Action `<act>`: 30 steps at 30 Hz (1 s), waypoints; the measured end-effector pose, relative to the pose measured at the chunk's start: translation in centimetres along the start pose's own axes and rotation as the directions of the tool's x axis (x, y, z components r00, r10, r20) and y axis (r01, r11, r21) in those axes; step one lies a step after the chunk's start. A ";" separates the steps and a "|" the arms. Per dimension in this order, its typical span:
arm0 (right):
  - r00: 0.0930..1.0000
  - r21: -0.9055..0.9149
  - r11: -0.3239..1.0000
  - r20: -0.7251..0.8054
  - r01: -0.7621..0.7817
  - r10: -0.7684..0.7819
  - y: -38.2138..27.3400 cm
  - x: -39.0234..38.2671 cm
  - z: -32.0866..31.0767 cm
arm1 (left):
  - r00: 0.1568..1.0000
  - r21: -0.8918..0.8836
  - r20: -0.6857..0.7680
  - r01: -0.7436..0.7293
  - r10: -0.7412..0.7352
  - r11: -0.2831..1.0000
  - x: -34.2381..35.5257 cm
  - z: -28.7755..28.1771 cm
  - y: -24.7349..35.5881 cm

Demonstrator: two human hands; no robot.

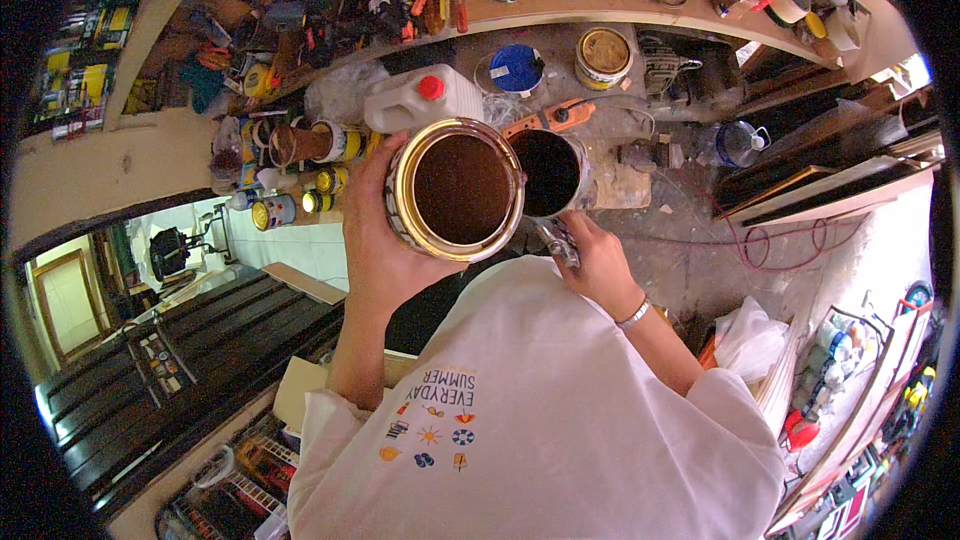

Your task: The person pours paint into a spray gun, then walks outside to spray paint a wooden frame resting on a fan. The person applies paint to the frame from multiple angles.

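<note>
My left hand (pixel 378 250) is closed around an open tin (pixel 400 205) with a gold rim, full of dark brown liquid. Just right of it, partly behind the tin's rim, is a cup (pixel 550 172) with a very dark interior. My right hand (pixel 600 265) grips a metal tool (pixel 558 238) below this cup, which seems joined to it. The tin and cup are close together; I cannot tell whether they touch. An orange power strip (pixel 550 116) lies beyond them near a white jug (pixel 405 100) with a red cap.
A cluttered shelf (pixel 630 15) of tools and tins runs across the top. A blue-topped can (pixel 515 68) and gold-lidded tin (pixel 603 55) sit below it. At right are a water jug (pixel 735 143), leaning boards (pixel 820 198) and a looping hose (pixel 755 252). Small cans (pixel 272 212) stand at left.
</note>
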State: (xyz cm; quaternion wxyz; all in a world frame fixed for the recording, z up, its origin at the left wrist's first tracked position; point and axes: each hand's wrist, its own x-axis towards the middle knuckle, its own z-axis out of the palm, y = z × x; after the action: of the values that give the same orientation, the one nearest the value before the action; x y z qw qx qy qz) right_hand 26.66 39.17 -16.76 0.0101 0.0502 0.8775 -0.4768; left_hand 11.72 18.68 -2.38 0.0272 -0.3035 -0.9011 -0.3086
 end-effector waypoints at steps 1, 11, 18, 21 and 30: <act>1.000 -0.005 1.000 0.003 -0.009 0.009 0.0 0.0 0.0 | 1.000 -0.002 -0.001 0.003 -0.003 1.000 0.0 0.1 0.0; 0.999 0.016 0.999 0.006 0.039 -0.039 0.5 0.0 0.4 | 1.000 0.034 -0.006 0.003 -0.003 0.999 -0.1 -0.2 1.0; 0.999 0.023 0.999 0.031 0.044 -0.045 0.8 -0.1 0.4 | 0.999 0.151 0.008 -0.049 0.049 0.987 0.0 -0.4 1.6; 0.999 0.041 0.999 0.044 0.025 -0.027 1.0 -0.2 0.6 | 0.998 0.158 0.020 -0.056 0.054 0.986 0.0 -0.4 1.7; 0.997 0.054 0.998 0.080 0.008 -0.012 0.8 0.2 0.1 | 0.998 0.134 -0.009 -0.064 0.066 0.989 0.1 0.0 1.8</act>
State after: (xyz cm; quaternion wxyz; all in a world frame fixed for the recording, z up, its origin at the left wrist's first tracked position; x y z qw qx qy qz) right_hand 26.57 39.53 -17.46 0.0416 0.0269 0.8635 -0.5020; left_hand 12.71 19.84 -1.34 0.0636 -0.3281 -0.9092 -0.2483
